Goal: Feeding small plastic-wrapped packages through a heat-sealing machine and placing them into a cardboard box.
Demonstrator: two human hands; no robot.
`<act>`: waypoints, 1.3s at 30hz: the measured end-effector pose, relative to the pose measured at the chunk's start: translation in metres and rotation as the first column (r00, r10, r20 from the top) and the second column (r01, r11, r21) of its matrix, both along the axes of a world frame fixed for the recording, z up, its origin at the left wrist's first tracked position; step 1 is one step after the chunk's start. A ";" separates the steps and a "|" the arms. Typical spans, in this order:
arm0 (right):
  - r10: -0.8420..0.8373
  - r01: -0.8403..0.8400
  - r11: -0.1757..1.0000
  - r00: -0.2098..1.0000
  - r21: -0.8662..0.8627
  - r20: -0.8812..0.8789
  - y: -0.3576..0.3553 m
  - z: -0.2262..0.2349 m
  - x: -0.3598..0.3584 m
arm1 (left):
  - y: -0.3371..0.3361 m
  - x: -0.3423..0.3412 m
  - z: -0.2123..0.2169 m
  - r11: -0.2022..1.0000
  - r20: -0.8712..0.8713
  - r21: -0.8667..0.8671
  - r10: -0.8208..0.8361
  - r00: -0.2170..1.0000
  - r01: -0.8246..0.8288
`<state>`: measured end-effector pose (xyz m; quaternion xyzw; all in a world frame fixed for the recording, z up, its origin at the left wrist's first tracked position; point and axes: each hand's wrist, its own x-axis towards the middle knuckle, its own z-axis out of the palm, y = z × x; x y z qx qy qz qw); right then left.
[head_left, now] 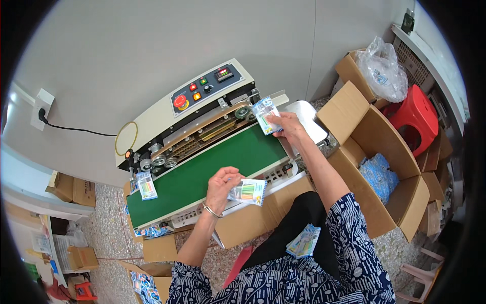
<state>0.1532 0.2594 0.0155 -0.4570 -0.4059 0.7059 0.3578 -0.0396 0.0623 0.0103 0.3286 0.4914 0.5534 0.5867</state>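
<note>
My right hand (288, 125) grips a clear packet with a blue-and-white edge (264, 110), held upright at the right end of a band sealer (136, 121), beside its rollers. My left hand (220, 188) is closed on the near end of a second packet (253, 191) with green, yellow and orange sticks inside, over the front edge of the green conveyor belt (202, 172). A third packet (147, 186) stands at the belt's left end, by the rollers there. Several more packets (305, 241) lie in my lap.
An open carton (344, 121) on the right holds blue packets (378, 177). Behind it are a red stool (416, 119) and a plastic bag (385, 71). Packets (146, 288) fill a box at lower left. A black power cord (81, 130) runs from the wall to the sealer.
</note>
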 end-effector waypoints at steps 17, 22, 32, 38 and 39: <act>-0.319 -0.255 0.690 0.732 0.677 0.602 -0.044 0.020 -0.018 | 0.033 0.004 0.006 0.998 0.022 0.053 -0.014 1.000 0.013; 0.491 -0.571 0.790 0.807 0.224 0.328 -0.073 0.019 0.007 | 0.058 0.002 0.022 0.992 -0.106 0.124 -0.015 0.994 0.029; 0.136 -0.137 0.990 0.991 -0.017 -0.010 -0.034 -0.009 0.032 | 0.042 0.022 0.023 0.947 -0.141 0.245 0.248 0.959 -0.209; -0.012 -0.005 0.994 0.987 -0.105 -0.163 -0.017 -0.008 0.011 | -0.006 0.049 -0.002 0.990 -0.086 0.064 0.130 0.988 -0.125; -0.010 -0.008 0.994 0.987 -0.112 -0.160 -0.015 -0.007 0.009 | -0.009 0.052 -0.006 0.993 -0.070 0.034 0.115 0.991 -0.113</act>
